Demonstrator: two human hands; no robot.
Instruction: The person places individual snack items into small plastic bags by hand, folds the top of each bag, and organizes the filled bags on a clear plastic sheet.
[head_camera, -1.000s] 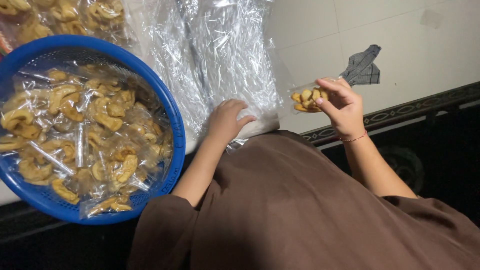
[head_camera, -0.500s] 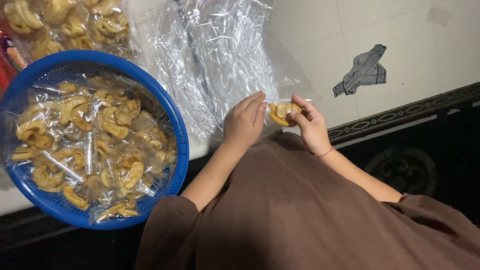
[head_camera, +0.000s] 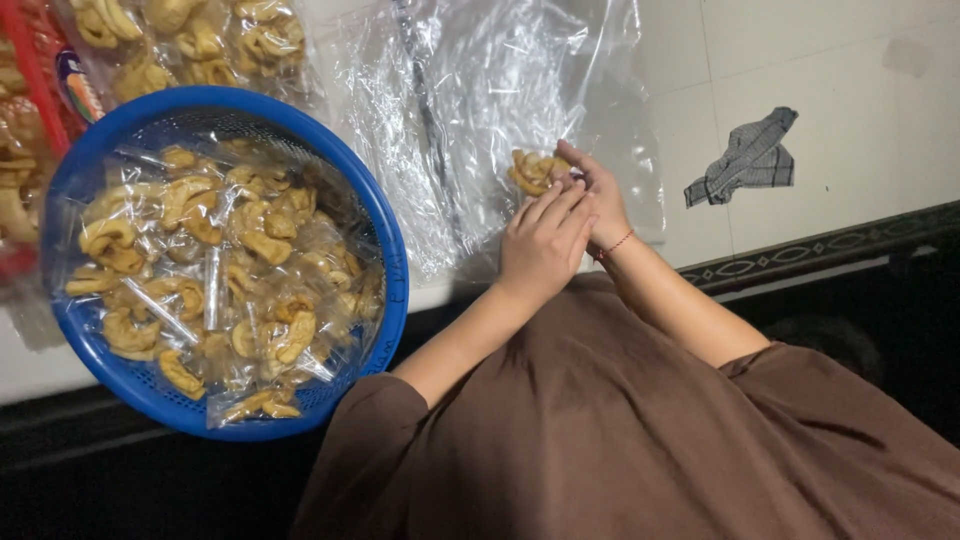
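Right of the round blue plastic basket (head_camera: 392, 262), both hands pinch a small clear bag of golden fried snacks (head_camera: 533, 170): left hand (head_camera: 545, 240), right hand (head_camera: 597, 195). Best keep the bag's mouth upward, fingers firm.

The floor (head_camera: 850, 60) is laid with pale square tiles, their joints showing as thin grey lines. Along its near edge runs a dark border strip (head_camera: 820, 250) with a light pattern. A blue plastic basket (head_camera: 395, 270) sits on the tiles at the left, touching that near edge. Just beside it, toward the middle, lies a heap of clear plastic bags (head_camera: 470, 100). Well apart to the right lies a small crumpled grey checked cloth (head_camera: 745, 160).
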